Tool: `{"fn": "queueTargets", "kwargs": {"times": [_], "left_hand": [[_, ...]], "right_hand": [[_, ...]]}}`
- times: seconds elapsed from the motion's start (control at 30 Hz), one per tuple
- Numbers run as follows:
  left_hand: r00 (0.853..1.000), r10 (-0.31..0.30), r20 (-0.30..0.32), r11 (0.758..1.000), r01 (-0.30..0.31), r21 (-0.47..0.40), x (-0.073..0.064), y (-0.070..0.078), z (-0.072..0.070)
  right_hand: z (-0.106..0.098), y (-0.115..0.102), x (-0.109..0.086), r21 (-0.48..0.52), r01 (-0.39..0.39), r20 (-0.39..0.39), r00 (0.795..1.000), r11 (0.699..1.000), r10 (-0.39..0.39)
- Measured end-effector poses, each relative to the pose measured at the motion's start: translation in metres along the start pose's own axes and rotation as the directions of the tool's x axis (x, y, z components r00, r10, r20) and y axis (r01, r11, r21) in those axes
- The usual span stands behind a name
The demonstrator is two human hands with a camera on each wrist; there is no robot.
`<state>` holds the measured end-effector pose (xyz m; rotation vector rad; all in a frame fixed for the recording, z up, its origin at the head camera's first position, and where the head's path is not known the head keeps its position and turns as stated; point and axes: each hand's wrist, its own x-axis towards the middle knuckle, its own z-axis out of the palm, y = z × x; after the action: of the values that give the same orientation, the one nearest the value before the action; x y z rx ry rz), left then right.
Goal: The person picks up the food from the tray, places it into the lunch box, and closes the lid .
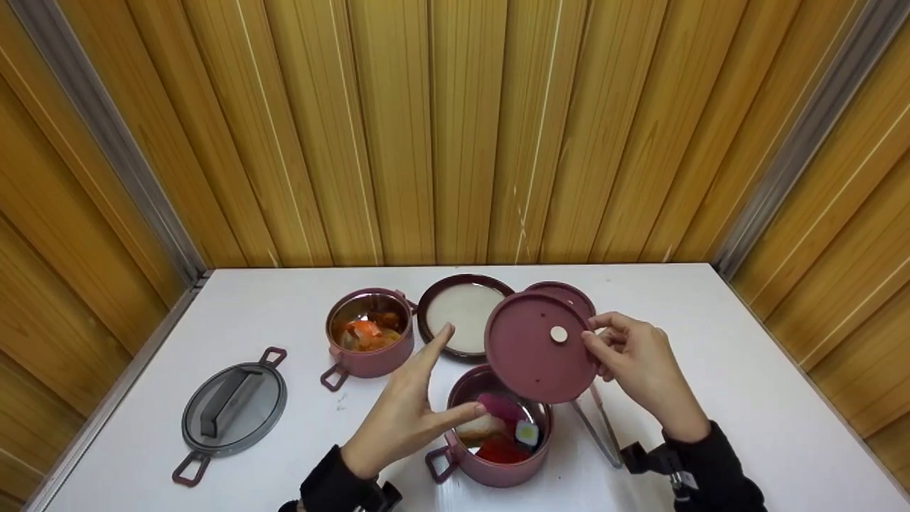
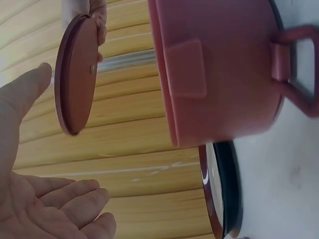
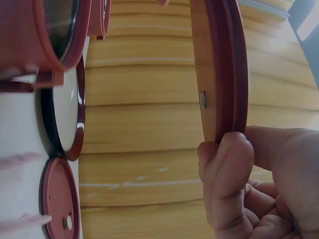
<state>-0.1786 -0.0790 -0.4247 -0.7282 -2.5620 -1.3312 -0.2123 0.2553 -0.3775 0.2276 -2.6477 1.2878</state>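
My right hand (image 1: 643,359) pinches a flat round mauve lid (image 1: 526,348) at its right edge, thumb on the near side. The lid hangs tilted over the back of a mauve pot (image 1: 498,471). A pale round piece sits off-centre on the lid's visible face. Inside the pot lie a magenta piece (image 1: 501,407), a red piece (image 1: 501,449) and a small block with a yellow square (image 1: 527,432). At the pot's left, my left hand (image 1: 398,419) has its fingers extended and thumb apart, holding nothing. In the left wrist view, the raised lid (image 2: 79,74) is apart from that hand.
A second mauve pot (image 1: 373,363) with orange and brown pieces stands back left. Behind the near pot are a dark-rimmed pale plate (image 1: 458,313) and another mauve lid (image 1: 579,299). Tongs (image 1: 596,434) lie at right. A grey oval lidded pan (image 1: 245,412) is far left.
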Motion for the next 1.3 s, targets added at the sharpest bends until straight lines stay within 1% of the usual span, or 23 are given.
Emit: {"fn": "queueTargets", "kwargs": {"times": [0.13, 0.3, 0.5, 0.6, 0.67, 0.73, 0.8, 0.9, 0.97, 1.03, 1.07, 1.17, 1.23, 1.3], "left_hand": [[0.999, 0.042, 0.001, 0.999, -0.042, 0.009, -0.003, 0.007, 0.007], [0.998, 0.06, -0.004, 0.998, -0.06, 0.017, -0.004, 0.012, 0.014], [0.997, 0.071, -0.027, 0.997, -0.071, 0.007, -0.004, 0.011, 0.016], [0.996, 0.079, -0.035, 0.997, -0.08, -0.01, -0.003, 0.009, 0.015], [0.996, 0.078, -0.041, 0.997, -0.079, -0.02, -0.003, 0.008, 0.014], [0.997, 0.069, -0.045, 0.997, -0.07, -0.026, -0.003, 0.006, 0.013], [0.998, 0.052, -0.042, 0.998, -0.053, -0.034, -0.004, 0.005, 0.012], [0.999, 0.03, -0.029, 0.999, -0.031, -0.041, -0.005, 0.002, 0.011], [1.0, 0.022, -0.019, 0.999, -0.022, -0.037, -0.006, 0.0, 0.011], [1.0, 0.017, -0.012, 1.0, -0.018, -0.025, -0.007, -0.003, 0.011], [1.0, 0.015, -0.01, 1.0, -0.016, -0.019, -0.007, -0.004, 0.012], [1.0, 0.0, 0.003, 1.0, 0.0, -0.007, -0.009, -0.009, 0.014], [1.0, -0.015, 0.013, 1.0, 0.015, -0.004, -0.011, -0.012, 0.016], [0.999, -0.026, 0.022, 1.0, 0.026, 0.004, -0.012, -0.015, 0.019]], "right_hand": [[0.009, -0.007, -0.004, -0.016, 0.049, 0.009, 0.999, 0.999, -0.049], [0.017, -0.013, -0.008, -0.004, 0.101, 0.045, 0.994, 0.995, -0.101], [0.023, -0.016, -0.012, 0.014, 0.166, 0.081, 0.983, 0.986, -0.167], [0.025, -0.015, -0.013, 0.023, 0.182, 0.1, 0.978, 0.983, -0.183], [0.025, -0.013, -0.013, 0.038, 0.186, 0.132, 0.973, 0.982, -0.189], [0.025, -0.011, -0.013, 0.051, 0.201, 0.182, 0.961, 0.978, -0.207], [0.023, -0.006, -0.013, 0.062, 0.223, 0.241, 0.943, 0.973, -0.232], [0.02, 0.001, -0.014, 0.084, 0.259, 0.334, 0.903, 0.962, -0.272], [0.019, 0.007, -0.014, 0.095, 0.281, 0.378, 0.877, 0.955, -0.296], [0.02, 0.011, -0.015, 0.088, 0.303, 0.41, 0.857, 0.949, -0.312], [0.021, 0.013, -0.016, 0.081, 0.315, 0.419, 0.85, 0.946, -0.319], [0.025, 0.019, -0.017, 0.072, 0.326, 0.436, 0.84, 0.943, -0.323], [0.029, 0.023, -0.017, 0.089, 0.318, 0.443, 0.837, 0.944, -0.323], [0.033, 0.027, -0.018, 0.108, 0.3, 0.445, 0.838, 0.948, -0.316]]}}
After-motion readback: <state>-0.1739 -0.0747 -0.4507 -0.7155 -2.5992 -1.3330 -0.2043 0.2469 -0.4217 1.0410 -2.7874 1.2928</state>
